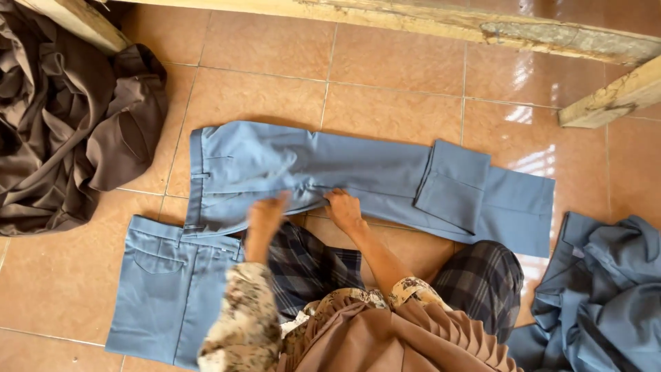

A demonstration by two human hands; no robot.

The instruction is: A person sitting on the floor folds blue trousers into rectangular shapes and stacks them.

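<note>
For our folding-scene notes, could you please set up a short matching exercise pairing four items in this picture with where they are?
Things:
1. blue trousers
2. brown fabric pile
3. crumpled blue garments
4. wooden beam

Places:
A. heaped at the picture's left edge
B. along the top of the picture
C. spread flat on the tiled floor under the left hand and right hand
D. heaped at the lower right

Pairs: 1-C, 2-A, 3-D, 4-B

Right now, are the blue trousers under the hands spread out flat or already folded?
Partly folded. The blue trousers lie flat on the tile floor, one leg end turned back over itself. Left hand and right hand press the near edge.
</note>
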